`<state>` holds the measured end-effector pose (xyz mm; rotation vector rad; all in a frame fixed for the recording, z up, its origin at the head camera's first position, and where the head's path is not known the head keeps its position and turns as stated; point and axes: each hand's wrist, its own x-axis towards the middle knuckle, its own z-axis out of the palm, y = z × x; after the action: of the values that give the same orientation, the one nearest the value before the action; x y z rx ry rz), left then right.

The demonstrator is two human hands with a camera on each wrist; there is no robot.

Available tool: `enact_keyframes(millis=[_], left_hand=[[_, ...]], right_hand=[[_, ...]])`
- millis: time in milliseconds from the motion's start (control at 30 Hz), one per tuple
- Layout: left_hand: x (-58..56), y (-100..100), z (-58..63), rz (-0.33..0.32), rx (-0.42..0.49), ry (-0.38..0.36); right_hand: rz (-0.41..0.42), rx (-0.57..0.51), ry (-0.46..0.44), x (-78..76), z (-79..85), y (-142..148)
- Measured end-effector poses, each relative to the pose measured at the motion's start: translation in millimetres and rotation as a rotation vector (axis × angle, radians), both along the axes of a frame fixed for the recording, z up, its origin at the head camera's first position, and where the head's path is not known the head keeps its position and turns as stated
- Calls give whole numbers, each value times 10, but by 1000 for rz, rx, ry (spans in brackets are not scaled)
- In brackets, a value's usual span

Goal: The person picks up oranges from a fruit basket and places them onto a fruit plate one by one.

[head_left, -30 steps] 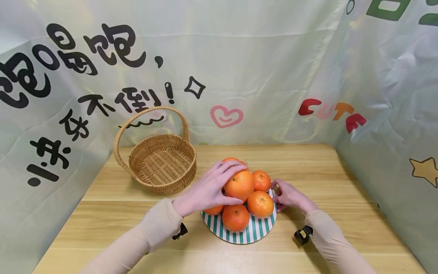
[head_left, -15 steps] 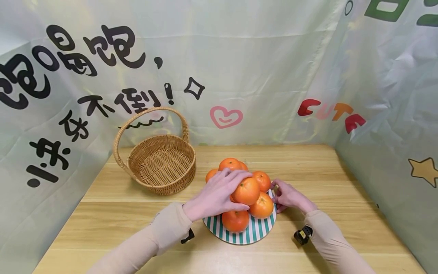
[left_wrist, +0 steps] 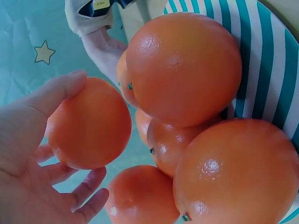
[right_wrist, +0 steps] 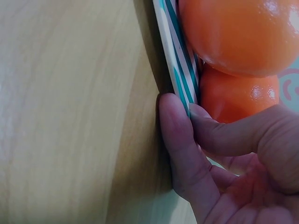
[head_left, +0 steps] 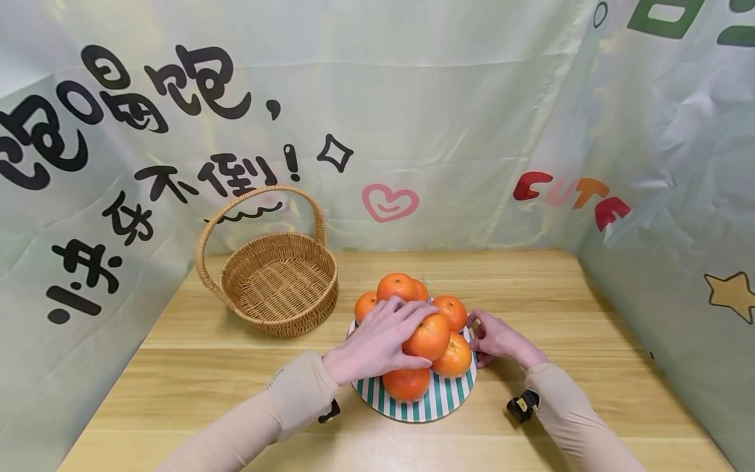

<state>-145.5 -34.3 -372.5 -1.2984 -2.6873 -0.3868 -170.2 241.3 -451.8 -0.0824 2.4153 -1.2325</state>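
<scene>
A round plate (head_left: 439,403) with green and white stripes bears several oranges, among them one at the front (head_left: 407,384) and one at the right (head_left: 453,356). My left hand (head_left: 374,342) grips another orange (head_left: 429,337) over the middle of the pile, thumb on the near side and fingers across the far side. The left wrist view shows that held orange (left_wrist: 91,123) apart from the fruit beside it. On the plate's right side, my right hand (head_left: 501,339) pinches the rim (right_wrist: 168,51) between thumb and fingers. My left hand hides part of the pile.
A wicker basket (head_left: 283,328) with a tall arched handle stands at the back left of the wooden table (head_left: 519,282). Printed cloth (head_left: 460,131) hangs behind the table and along its sides.
My left hand has moved right and a little toward the front with its orange, uncovering oranges at the back left of the plate. The right hand has stayed at the rim.
</scene>
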Motion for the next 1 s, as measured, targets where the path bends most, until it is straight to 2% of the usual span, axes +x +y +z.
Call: enact_keyframes(millis=[1000], left_hand=[[-14,24,-85,18,-47,-14]], right_hand=[[4,2,-20,-4,-1,4]])
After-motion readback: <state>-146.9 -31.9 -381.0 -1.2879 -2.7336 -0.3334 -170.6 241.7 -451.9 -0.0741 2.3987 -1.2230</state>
